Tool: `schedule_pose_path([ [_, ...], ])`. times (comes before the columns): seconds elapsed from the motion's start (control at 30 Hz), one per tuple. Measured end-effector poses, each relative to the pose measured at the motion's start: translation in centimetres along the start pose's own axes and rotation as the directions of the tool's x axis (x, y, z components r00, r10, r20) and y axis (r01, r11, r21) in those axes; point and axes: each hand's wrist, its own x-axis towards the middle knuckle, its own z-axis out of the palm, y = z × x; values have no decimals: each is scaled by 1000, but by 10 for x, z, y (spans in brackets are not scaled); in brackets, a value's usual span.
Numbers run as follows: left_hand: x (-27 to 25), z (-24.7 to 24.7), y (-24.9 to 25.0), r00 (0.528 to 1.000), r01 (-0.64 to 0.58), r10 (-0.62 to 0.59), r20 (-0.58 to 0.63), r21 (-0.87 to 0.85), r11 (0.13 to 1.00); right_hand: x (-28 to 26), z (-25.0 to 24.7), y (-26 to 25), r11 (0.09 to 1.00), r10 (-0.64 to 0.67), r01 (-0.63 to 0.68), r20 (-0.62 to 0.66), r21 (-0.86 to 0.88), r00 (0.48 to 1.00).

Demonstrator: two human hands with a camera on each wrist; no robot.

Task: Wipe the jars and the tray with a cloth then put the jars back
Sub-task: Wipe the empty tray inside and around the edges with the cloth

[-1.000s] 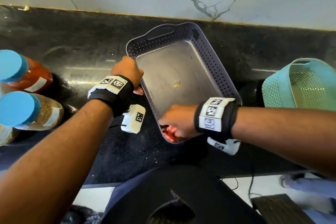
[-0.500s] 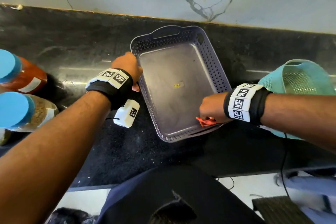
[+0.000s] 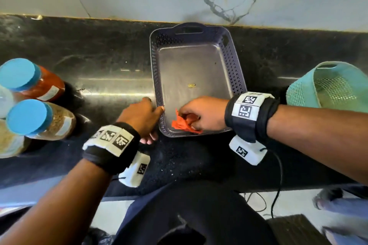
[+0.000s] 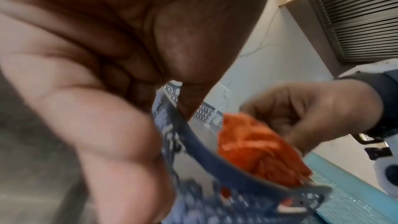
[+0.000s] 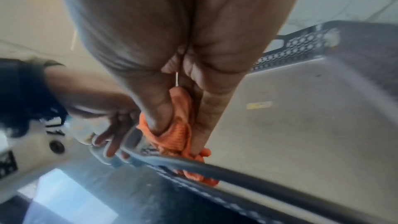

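A grey-purple perforated tray [image 3: 235, 69] lies on the black counter, empty but for a small yellow speck [image 3: 191, 85]. My right hand [image 3: 201, 114] grips a crumpled orange cloth [image 3: 182, 124] against the tray's floor at its near left corner; the cloth [image 5: 181, 125] bunches between thumb and fingers. My left hand [image 3: 142, 117] holds the tray's left rim [image 4: 183, 132], thumb inside and fingers outside. Jars with blue lids stand at far left: one with red contents [image 3: 42, 83], one with grain [image 3: 53, 123].
A teal mesh basket [image 3: 330, 87] sits on the counter right of the tray. A marble wall runs behind. The counter's front edge is just below my wrists. More jars [image 3: 8, 139] crowd the left edge.
My right hand swept the cloth from the tray's near right corner back to its near left corner. My left hand slid nearer along the left rim. The camera shifted.
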Motion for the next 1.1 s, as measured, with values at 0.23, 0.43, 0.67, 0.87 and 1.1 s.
schedule_pose_path([
  [0.23,-1,18,-1,982,-19,47,-184,149,989,-19,-2,-10,968,-144,164,112,-191,983],
  [0.43,9,21,-3,982,16,-4,-190,62,998,-57,0,2,950,-59,85,96,-299,994],
  [0.67,17,12,-7,982,-1,30,-189,154,988,-39,10,-2,987,-121,120,-4,-105,993],
  [0.87,20,-4,-13,976,-11,67,-205,266,964,-68,1,51,964,21,44,242,-261,970],
  [1.1,31,-13,-12,953,-4,109,-282,351,936,-11,5,30,952,-78,136,215,-273,974],
])
